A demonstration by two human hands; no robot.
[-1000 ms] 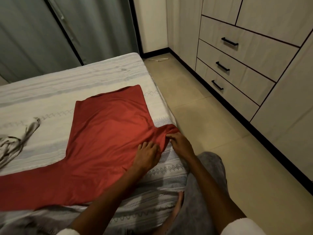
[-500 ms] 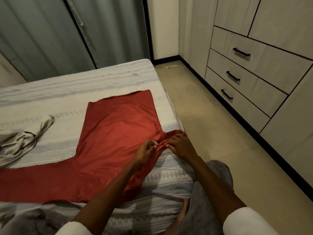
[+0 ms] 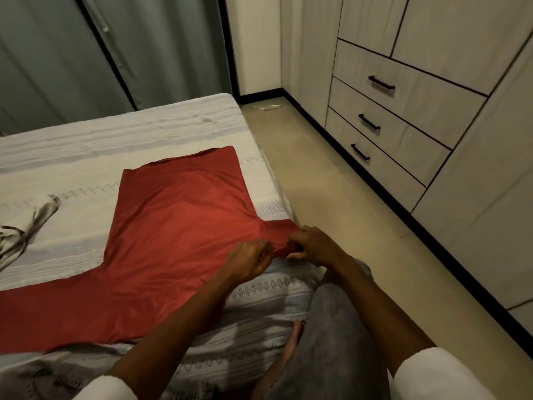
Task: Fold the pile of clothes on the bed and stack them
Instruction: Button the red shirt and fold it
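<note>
Head view shows me, at far left on the bed (image 3: 178, 125), a beige garment (image 3: 26, 229) lying crumpled. A red garment (image 3: 178, 226) is spread flat in the middle. At its near right corner my left hand (image 3: 248, 261) and right hand (image 3: 314, 245) both pinch the red cloth. Drawers (image 3: 403, 116) stand at the right.

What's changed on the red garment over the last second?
Both hands went from resting flat on the red garment to pinching its near corner: left hand, right hand, bunching it between them. The rest stayed spread flat; the beige garment hasn't moved.
</note>
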